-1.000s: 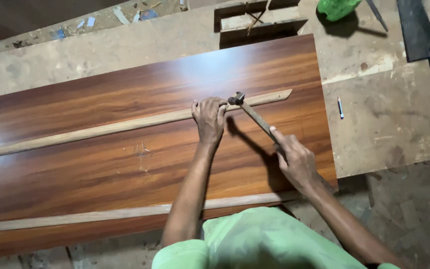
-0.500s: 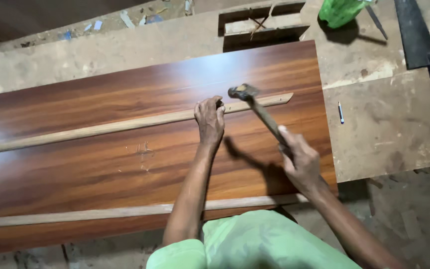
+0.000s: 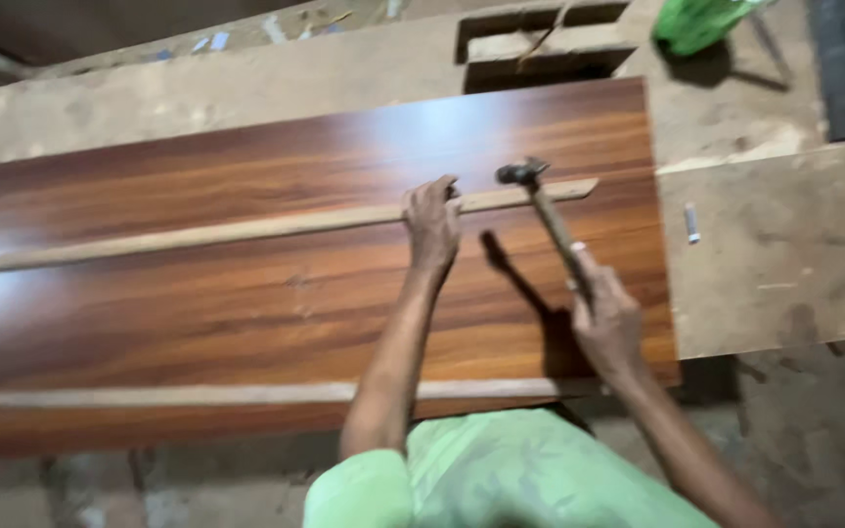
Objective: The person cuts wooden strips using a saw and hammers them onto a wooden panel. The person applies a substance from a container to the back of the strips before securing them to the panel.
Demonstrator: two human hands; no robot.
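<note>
Now, from the head view: right hand [image 3: 606, 318] wrapped tight round the handle of a hammer [image 3: 543, 208], head poised just above the upper wooden strip [image 3: 246, 231], lifted slightly higher than half a second ago and shifted a little right of where it met the strip a second ago. Left hand [image 3: 431, 217] pressed down on the same strip, fingertips pinched close at its far edge, perhaps steadying a small nail, though too small to tell. Judging by that rise, mid-swing between blows, fastening of the strip to the dark laminated board [image 3: 246, 303] unfinished. Second strip [image 3: 246, 394] lying along the board's near edge, untouched. Further back, a green bag [image 3: 701, 22] on the dusty workbench [image 3: 784, 264], contents hidden; a rectangular recess [image 3: 540, 44] in the bench holding a wood offcut.
</note>
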